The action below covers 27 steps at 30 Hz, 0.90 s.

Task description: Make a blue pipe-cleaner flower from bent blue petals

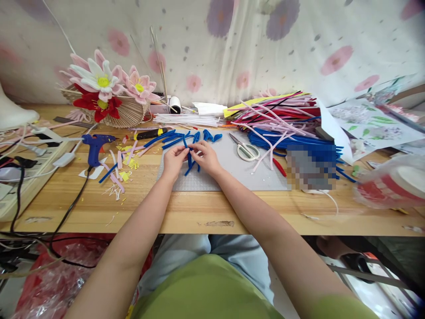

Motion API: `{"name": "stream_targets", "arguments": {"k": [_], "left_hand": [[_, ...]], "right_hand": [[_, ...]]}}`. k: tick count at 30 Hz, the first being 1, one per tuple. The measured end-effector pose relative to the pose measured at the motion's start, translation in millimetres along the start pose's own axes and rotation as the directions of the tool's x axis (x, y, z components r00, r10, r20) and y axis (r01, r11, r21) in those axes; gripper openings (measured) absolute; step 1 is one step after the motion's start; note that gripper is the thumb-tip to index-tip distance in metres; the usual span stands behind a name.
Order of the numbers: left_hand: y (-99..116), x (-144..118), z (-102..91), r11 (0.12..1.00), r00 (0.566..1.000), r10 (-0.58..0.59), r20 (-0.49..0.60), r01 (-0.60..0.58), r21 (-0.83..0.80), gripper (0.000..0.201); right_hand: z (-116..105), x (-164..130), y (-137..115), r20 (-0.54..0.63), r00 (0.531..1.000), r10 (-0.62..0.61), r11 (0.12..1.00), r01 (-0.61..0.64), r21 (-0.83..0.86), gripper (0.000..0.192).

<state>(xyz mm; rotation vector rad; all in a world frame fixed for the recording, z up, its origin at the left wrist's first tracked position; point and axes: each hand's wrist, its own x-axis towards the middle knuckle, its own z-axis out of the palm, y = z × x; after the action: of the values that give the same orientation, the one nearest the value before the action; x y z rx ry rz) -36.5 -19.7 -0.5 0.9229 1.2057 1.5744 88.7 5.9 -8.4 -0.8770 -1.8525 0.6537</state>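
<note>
At the far left of the desk (186, 212) lie a power strip (40, 153) and cables, then a blue glue gun (94, 146) with small cut scraps beside it. Behind stands a woven fan-shaped basket (124, 114), and it holds finished pipe-cleaner flowers (102, 84) in pink, white and red.

On the grey cutting mat (232, 170) the left hand (174, 160) and the right hand (206, 157) meet. Both pinch the same blue pipe cleaner (190, 159) between thumb and fingertips, so the piece sits upright between them, just above the mat. I judge the step to be bending or twisting this piece into a petal shape, like the folded blue loops (199, 136) that already lie at the far edge of the mat. A further twist would need a firm pinch at the crossing point, so the wire does not spring open.

To the right lie white scissors (247, 150), then a large pile of pipe cleaners (285, 119) in pink, red and blue. At the far right a clear plastic bag (390, 181) holds something red and white; it is too blurred to name.
</note>
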Motion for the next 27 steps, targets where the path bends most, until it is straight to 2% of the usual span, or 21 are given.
{"name": "stream_targets", "arguments": {"k": [3,5,7,8,10,12,19,24,27], "left_hand": [[3.8,0.3,1.5,0.996,0.997,-0.025,-0.076,0.018,-0.089,0.025],[4.4,1.3,1.5,0.989,0.995,-0.029,-0.099,0.014,-0.149,0.025],[4.9,2.0,1.2,0.981,0.996,-0.029,-0.089,0.011,-0.195,0.025],[5.2,2.2,0.8,0.977,0.997,-0.027,-0.079,0.009,-0.214,0.026],[6.4,2.6,-0.4,0.969,0.997,-0.032,-0.066,0.015,-0.246,0.026],[8.1,3.4,-2.4,0.961,0.996,-0.053,-0.072,0.031,-0.276,0.025],[12.5,8.5,-10.2,0.949,0.984,-0.141,-0.108,0.103,-0.298,0.018],[12.0,10.3,-10.2,0.941,0.973,-0.169,-0.157,0.112,-0.318,0.015],[12.8,9.8,-10.1,0.933,0.974,-0.176,-0.142,0.119,-0.339,0.014]], "right_hand": [[3.1,-2.1,-4.6,0.076,0.997,-0.006,0.999,0.003,0.034,0.035],[5.9,-2.9,-7.2,0.072,0.997,0.021,0.996,-0.027,0.088,0.051],[7.8,-2.9,-8.4,0.039,0.994,0.102,0.987,-0.106,0.118,0.059],[7.9,-2.6,-8.5,0.034,0.987,0.154,0.981,-0.157,0.112,0.055],[6.2,-1.8,-8.1,0.073,0.970,0.231,0.970,-0.235,0.058,0.034],[2.8,-1.1,-7.7,0.121,0.961,0.248,0.969,-0.247,-0.018,0.018],[-3.3,-1.0,-8.9,0.124,0.967,0.224,0.966,-0.203,-0.161,0.022],[-2.9,-0.8,-11.1,0.167,0.969,0.182,0.974,-0.154,-0.168,0.022],[-3.5,-0.6,-10.4,0.175,0.970,0.172,0.978,-0.147,-0.145,0.023]]}}
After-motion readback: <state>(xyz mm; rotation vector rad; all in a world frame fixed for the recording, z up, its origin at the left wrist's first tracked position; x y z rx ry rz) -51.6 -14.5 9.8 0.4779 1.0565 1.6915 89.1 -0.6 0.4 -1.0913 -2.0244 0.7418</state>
